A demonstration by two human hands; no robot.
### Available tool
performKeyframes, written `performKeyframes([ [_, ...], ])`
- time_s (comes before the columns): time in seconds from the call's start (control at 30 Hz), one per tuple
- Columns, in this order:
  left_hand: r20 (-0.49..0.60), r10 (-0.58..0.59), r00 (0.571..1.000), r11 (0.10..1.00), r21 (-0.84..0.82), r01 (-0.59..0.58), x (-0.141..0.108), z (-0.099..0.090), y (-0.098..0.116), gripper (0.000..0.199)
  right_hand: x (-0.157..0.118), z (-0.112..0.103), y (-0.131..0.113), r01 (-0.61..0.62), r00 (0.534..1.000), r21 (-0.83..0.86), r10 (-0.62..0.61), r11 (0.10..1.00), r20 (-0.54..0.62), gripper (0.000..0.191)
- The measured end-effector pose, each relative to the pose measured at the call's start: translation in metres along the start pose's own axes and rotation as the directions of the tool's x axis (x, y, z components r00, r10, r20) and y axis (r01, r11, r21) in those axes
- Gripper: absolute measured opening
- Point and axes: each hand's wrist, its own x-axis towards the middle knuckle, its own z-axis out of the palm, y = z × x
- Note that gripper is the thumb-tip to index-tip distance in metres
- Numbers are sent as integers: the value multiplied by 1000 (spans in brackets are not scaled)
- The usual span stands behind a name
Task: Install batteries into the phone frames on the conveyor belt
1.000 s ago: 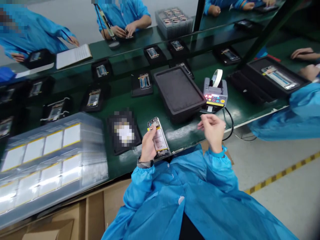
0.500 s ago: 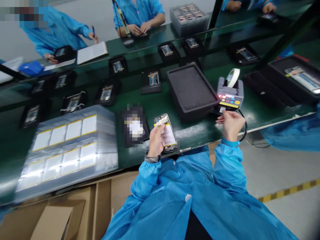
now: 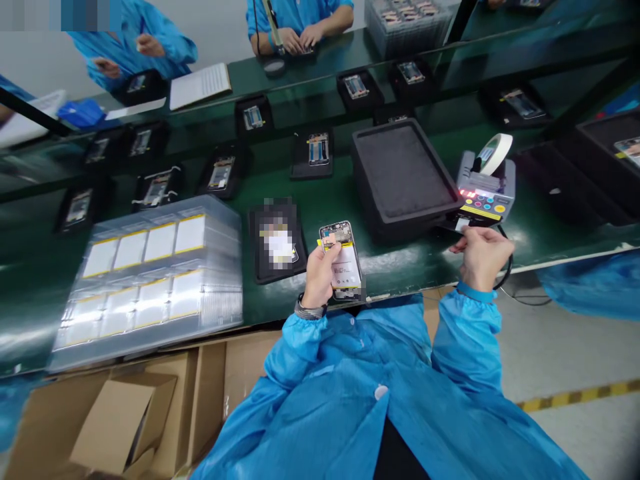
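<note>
My left hand [image 3: 319,277] is closed around an opened phone [image 3: 348,268], the thumb across its upper part. The phone's bare circuit board and white battery face up near the table's front edge. Over on the right, my right hand [image 3: 484,257] pinches the end of a short whitish tape strip [image 3: 463,225] at the mouth of a grey tape dispenser [image 3: 493,187]. A pale tape roll [image 3: 497,155] stands on top of the dispenser, which shows a lit red display and coloured buttons. The fingertips partly hide the strip.
Left stands a stack of clear trays [image 3: 220,267] with white batteries. A black foam tray [image 3: 275,247] with a partly blurred device lies beside my left hand. A large black foam box [image 3: 400,167] sits between my hands. Several phones on black trays and co-workers' hands [image 3: 295,41] are farther back.
The camera view has shifted, so the table things appear farther right. Both my hands keep their grips on the phone and the tape strip. A co-worker's pen hand has lifted off the notebook.
</note>
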Motion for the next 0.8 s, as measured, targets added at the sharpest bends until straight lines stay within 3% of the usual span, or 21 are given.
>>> performKeyframes([
  [0.13, -61, -15, 998, 999, -35, 13, 7, -1, -7, 52, -18, -11, 2, 17, 998, 19, -18, 1000, 63, 16],
  [0.23, -18, -42, 999, 997, -62, 41, 12, -6, -10, 55, -55, -14, -5, 35, 967, 35, -43, 999, 252, 12],
  [0.33, 120, -62, 991, 998, -25, 65, 13, -12, -10, 61, -100, -5, -12, 13, 872, 40, -31, 999, 488, 21],
  [0.43, 209, -11, 978, 1000, 23, 7, 10, -14, -9, 67, -130, 10, -14, -36, 765, 37, 4, 999, 644, 32],
  [0.57, 257, 97, 962, 991, 66, -118, 6, -12, -9, 65, -139, 21, -9, -31, 733, 20, 9, 999, 680, 34],
  [0.8, 268, 205, 941, 964, 111, -241, 5, -10, -6, 60, -146, 24, -7, 116, 713, -36, -58, 993, 699, 31],
])
